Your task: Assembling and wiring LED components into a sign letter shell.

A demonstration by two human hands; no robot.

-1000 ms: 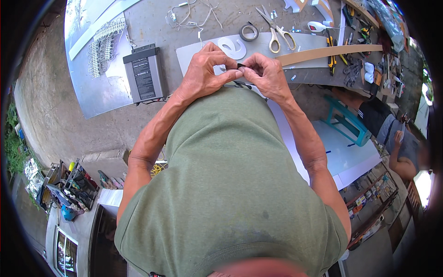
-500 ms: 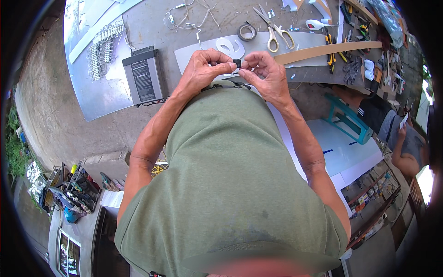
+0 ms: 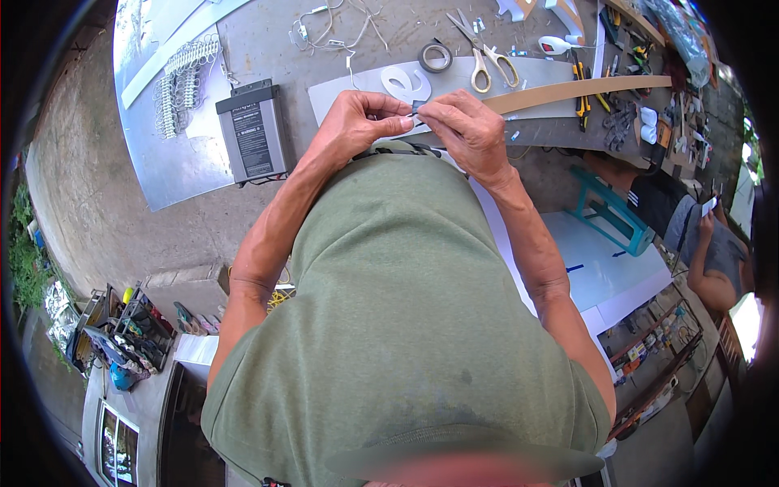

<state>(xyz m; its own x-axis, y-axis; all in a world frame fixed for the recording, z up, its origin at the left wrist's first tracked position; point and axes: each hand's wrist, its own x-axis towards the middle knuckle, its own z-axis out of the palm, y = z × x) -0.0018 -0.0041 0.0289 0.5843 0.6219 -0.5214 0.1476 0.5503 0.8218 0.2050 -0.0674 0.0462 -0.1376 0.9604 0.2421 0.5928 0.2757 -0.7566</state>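
Above the grey counter (image 3: 381, 36), close to the person's chest, both hands meet around a small dark piece (image 3: 416, 106) that is too small to identify. Left hand (image 3: 357, 122): fingers curled, thumb and fingertips pinched on the left end of the piece. Right hand (image 3: 464, 126): fingers likewise closed, pinching the piece from the right, so that the two hands touch at the fingertips. The piece is held in the air, just in front of a pale grey sheet (image 3: 341, 91) lying on the counter; a white cut-out letter (image 3: 403, 82) rests on that sheet, just beyond the hands. Further back on the counter: a roll of dark tape (image 3: 436, 56), a pair of scissors with yellow handles (image 3: 485, 61) just to its right, and a tangle of white wire (image 3: 337, 24) to the left. A long tan strip (image 3: 580, 90) runs rightward from behind the right hand. Left of the hands, a grey metal box (image 3: 252, 133) lies on a shiny sheet (image 3: 174, 166), beside a bunch of small white modules (image 3: 180, 85). At lower right, well apart, a teal stool (image 3: 610, 213) stands on the floor, and another person (image 3: 714, 247) sits near the edge of the view
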